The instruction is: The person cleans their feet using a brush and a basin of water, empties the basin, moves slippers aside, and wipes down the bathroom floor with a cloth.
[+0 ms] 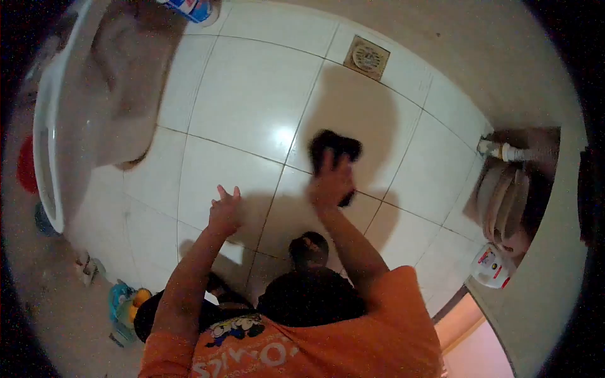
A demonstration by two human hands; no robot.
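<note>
My right hand (pixel 332 184) is over a black cloth (pixel 336 143) on the white tiled floor (pixel 252 82), with its fingers on top of the bunched fabric. Motion blurs both the hand and the cloth, and part of the cloth is hidden beneath the palm. My left hand (pixel 225 213) is held out above the tiles with its fingers spread and nothing in it. Below the hands, a dark shoe (pixel 309 250) shows between my forearms.
A square floor drain (pixel 367 57) lies near the far wall. On the left stands a white toilet (pixel 50 157). Stacked basins (pixel 501 201) and a white bottle (pixel 491 266) are at the right wall. A blue container (pixel 192 9) stands at the top, a doorway (pixel 472 340) lower right.
</note>
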